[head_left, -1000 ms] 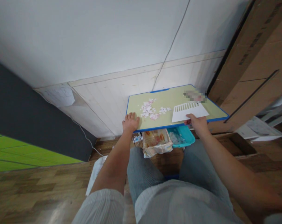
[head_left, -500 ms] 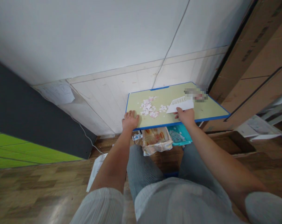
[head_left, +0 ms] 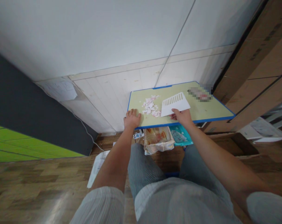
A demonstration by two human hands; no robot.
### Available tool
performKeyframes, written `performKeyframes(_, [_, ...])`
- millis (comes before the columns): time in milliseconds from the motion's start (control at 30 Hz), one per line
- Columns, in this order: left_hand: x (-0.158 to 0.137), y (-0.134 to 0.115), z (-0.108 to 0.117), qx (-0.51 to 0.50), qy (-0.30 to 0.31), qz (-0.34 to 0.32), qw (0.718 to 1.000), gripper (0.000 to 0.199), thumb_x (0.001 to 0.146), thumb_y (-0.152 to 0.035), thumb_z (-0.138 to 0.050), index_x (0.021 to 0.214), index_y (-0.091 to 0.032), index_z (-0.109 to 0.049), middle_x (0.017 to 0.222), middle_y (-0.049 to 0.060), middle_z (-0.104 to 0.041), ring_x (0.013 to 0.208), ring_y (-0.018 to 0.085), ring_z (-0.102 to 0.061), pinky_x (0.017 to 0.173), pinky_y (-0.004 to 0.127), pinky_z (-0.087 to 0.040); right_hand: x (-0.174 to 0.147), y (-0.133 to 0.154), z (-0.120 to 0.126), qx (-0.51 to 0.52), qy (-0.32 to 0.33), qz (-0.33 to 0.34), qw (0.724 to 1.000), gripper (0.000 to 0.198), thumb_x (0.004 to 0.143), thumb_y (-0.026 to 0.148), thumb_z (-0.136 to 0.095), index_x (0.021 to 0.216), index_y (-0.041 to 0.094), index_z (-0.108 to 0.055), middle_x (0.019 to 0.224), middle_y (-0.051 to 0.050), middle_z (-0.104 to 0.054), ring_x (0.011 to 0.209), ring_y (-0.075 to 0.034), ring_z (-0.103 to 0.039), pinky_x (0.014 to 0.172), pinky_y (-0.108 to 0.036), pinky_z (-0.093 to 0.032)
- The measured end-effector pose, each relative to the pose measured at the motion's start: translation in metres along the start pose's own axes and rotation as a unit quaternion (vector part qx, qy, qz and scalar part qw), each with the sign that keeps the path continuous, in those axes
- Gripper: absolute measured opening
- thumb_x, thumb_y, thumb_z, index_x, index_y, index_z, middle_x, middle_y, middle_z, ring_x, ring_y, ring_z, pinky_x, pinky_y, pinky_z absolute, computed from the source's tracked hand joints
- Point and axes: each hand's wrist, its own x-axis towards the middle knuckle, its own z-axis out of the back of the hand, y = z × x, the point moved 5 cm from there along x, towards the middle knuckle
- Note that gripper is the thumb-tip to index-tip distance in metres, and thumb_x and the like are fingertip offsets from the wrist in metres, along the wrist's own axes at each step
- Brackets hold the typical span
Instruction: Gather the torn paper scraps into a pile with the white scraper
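Note:
My right hand [head_left: 181,116] grips the lower edge of a white sheet [head_left: 175,107] with a row of slots cut along its far side; it looks like stiff card or plastic. Left of the sheet, a scattered pile of small white and pinkish paper pieces [head_left: 150,106] lies on the pale green tabletop [head_left: 201,110], which has a blue rim. The sheet's left edge is close to the pieces. At the table's front left corner, my left hand [head_left: 132,118] rests palm down with fingers spread, holding nothing.
Under the front edge sit a cloth-lined basket [head_left: 158,147] and a teal tray [head_left: 189,141] with pale scraps in it. A blurred-out item [head_left: 200,94] lies at the table's back right. Tall cardboard [head_left: 252,90] stands on the right, a white wall [head_left: 122,81] behind.
My right hand has moved the slotted sheet left, up to the main pile; the small cluster of pieces near it no longer shows apart. My left hand stays on the corner.

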Motion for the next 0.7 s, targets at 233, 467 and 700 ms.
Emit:
performKeyframes(233, [0.000, 0.000, 0.000, 0.002, -0.005, -0.004, 1.000, 0.062, 0.115, -0.051, -0.041, 0.172, -0.028, -0.051, 0.185, 0.005, -0.045, 0.172, 0.031, -0.036, 0.135, 0.060, -0.045, 0.000, 0.005, -0.005, -0.005, 0.015, 0.019, 1.000, 0.029, 0.081, 0.048, -0.076, 0.090, 0.020, -0.071, 0.070, -0.009, -0.080, 0.051, -0.021, -0.071, 0.048, -0.029, -0.058])
performKeyframes(467, [-0.002, -0.001, 0.001, -0.001, -0.006, -0.003, 1.000, 0.063, 0.116, -0.051, -0.040, 0.173, -0.027, -0.051, 0.185, 0.006, -0.044, 0.172, 0.032, -0.036, 0.136, 0.061, -0.044, -0.006, 0.006, 0.004, -0.020, 0.017, 0.029, 0.999, 0.025, 0.080, 0.046, -0.073, 0.084, 0.022, -0.069, 0.063, -0.008, -0.075, 0.048, -0.021, -0.068, 0.045, -0.030, -0.055])
performKeyframes(700, [-0.001, 0.000, 0.000, 0.002, -0.007, -0.004, 1.000, 0.062, 0.116, -0.051, -0.039, 0.172, -0.028, -0.051, 0.185, 0.005, -0.045, 0.171, 0.031, -0.036, 0.136, 0.059, -0.044, -0.019, 0.012, -0.001, -0.018, 0.041, 0.039, 0.998, 0.035, 0.082, 0.054, -0.077, 0.091, 0.021, -0.070, 0.071, -0.010, -0.078, 0.051, -0.023, -0.070, 0.050, -0.034, -0.058])
